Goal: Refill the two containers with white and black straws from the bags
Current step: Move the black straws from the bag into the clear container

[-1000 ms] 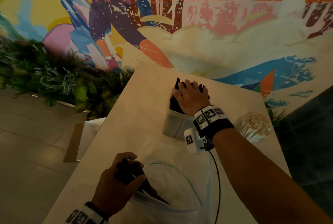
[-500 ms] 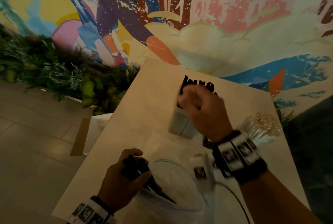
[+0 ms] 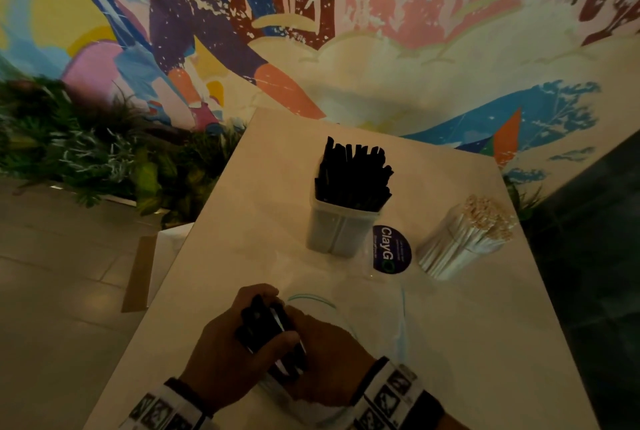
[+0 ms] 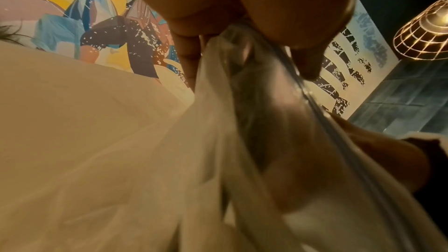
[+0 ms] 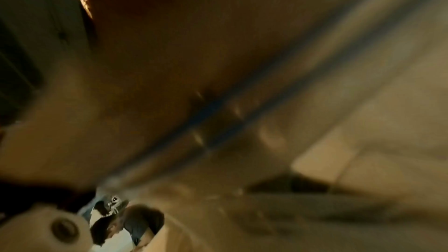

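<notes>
Black straws (image 3: 268, 332): bundle gripped at bag (image 3: 374, 318) mouth, near table (image 3: 242, 239) edge.
Left hand (image 3: 225, 350): curled round bundle.
Right hand (image 3: 325, 357): fingers on bundle; grip unclear.
Containers: black-straw tub (image 3: 341, 232); white-straw holder (image 3: 464, 242) beside.

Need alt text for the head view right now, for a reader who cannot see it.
Both hands meet at the near table edge: the left hand grips a bundle of black straws at a clear bag, the right hand against it. Beyond stand a container of black straws and a tilted bunch of white straws.
</notes>
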A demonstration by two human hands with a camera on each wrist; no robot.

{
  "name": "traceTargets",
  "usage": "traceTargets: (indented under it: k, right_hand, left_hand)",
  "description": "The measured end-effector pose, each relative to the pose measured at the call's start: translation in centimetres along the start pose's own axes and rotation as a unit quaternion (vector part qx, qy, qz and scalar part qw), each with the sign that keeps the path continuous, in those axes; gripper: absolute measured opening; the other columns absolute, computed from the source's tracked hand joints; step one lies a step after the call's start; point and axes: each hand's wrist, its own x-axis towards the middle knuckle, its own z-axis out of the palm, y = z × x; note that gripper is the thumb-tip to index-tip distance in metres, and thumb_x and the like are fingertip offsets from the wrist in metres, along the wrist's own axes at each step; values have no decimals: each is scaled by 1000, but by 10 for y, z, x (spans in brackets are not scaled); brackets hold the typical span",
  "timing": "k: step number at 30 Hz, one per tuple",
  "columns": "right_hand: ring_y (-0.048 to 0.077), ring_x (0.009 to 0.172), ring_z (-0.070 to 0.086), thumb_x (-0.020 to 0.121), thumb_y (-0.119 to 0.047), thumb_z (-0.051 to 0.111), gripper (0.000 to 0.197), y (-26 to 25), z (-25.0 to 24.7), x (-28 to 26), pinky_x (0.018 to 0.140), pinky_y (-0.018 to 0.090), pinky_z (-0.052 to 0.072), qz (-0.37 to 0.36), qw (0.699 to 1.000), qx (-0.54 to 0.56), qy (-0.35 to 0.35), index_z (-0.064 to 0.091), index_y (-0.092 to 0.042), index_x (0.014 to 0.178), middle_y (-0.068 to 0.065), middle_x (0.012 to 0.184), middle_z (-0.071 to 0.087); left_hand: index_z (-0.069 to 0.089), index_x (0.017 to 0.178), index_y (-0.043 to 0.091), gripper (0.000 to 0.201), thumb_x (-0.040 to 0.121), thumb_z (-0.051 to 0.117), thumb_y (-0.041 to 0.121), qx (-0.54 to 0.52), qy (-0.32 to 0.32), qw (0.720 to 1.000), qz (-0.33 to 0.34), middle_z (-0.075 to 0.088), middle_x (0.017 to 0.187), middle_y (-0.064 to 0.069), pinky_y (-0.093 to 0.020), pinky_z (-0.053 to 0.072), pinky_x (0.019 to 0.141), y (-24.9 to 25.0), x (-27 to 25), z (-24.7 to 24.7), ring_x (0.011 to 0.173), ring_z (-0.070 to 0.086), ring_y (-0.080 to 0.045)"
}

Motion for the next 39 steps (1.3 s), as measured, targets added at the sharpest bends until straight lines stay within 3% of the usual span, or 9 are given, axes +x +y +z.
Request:
traceTargets:
  k: [5, 10, 14, 16, 22, 26, 33, 36, 39]
  right_hand:
    - [25, 92, 60, 79, -69, 47, 70, -7, 13, 10, 75, 36, 48, -56, 994, 31, 86, 45, -16, 126, 4, 109, 60]
    - [22, 80, 62, 75, -39, 61, 39, -2, 17, 16, 67, 33, 48, -37, 981, 110, 153, 51, -16, 105, 1, 90, 66]
    - [15, 68, 60, 75, -36, 56, 25, -5, 17, 15, 61, 31, 48, -54, 966, 142, 208, 52, -25, 97, -12, 76, 60]
    - [14, 67, 61, 79, -26, 59, 16, -5, 14, 13, 62, 33, 51, -58, 954, 176, 236, 56, -23, 95, -7, 77, 64]
    - [11, 74, 66, 74, -19, 66, 26, 1, 6, 14, 73, 37, 56, -13, 904, 272, 331, 56, -37, 90, -7, 88, 68]
    - [19, 72, 66, 68, -34, 66, 24, 7, 4, 13, 72, 41, 57, -24, 868, 310, 388, 60, -17, 84, 6, 80, 66]
    - [7, 65, 66, 71, -29, 74, 22, 26, 22, 10, 66, 32, 57, 9, 877, 286, 386, 66, -14, 84, -2, 71, 68]
    - [12, 63, 68, 68, -46, 67, 37, 27, 21, 3, 63, 37, 57, 11, 874, 315, 369, 67, -13, 85, 0, 69, 69]
    - [13, 63, 67, 68, -40, 70, 31, 33, 24, 0, 67, 41, 58, 52, 885, 338, 315, 68, -13, 83, 0, 70, 70]
  left_hand:
    - [37, 121, 43, 98, 39, 86, 61, -4, -67, 998, 3, 45, 126, 25, -23, 53, 83, -4, -2, -9, 103, 58, 0]
    - [20, 128, 61, 118, 35, 91, 52, -38, -127, 991, -7, 36, 132, 41, -4, 39, 92, -12, -8, -6, 118, 44, 15]
    - [12, 125, 69, 115, 38, 87, 61, -31, -126, 992, -1, 28, 134, 45, -12, 44, 95, -10, -5, -3, 119, 41, 17]
    - [12, 123, 70, 111, 39, 85, 64, -26, -118, 993, -2, 31, 132, 43, -20, 50, 91, -7, -5, -4, 116, 45, 12]
    - [20, 122, 67, 101, 42, 82, 67, 13, -112, 994, -4, 33, 129, 38, -20, 52, 86, -8, -5, -10, 113, 45, 10]
    - [23, 124, 62, 96, 46, 79, 65, 51, -111, 993, 0, 34, 127, 37, -18, 51, 85, -13, -6, -12, 112, 45, 9]
    - [27, 121, 62, 84, 55, 79, 56, 81, -115, 990, 4, 27, 129, 41, -10, 50, 81, -17, -4, -10, 112, 41, 15]
    - [26, 118, 65, 78, 62, 77, 48, 90, -99, 991, 5, 28, 128, 41, -10, 50, 79, -20, -3, -10, 111, 42, 14]
    - [27, 115, 65, 74, 69, 76, 35, 102, -69, 992, 7, 29, 125, 42, -10, 51, 77, -23, 0, -10, 108, 43, 14]
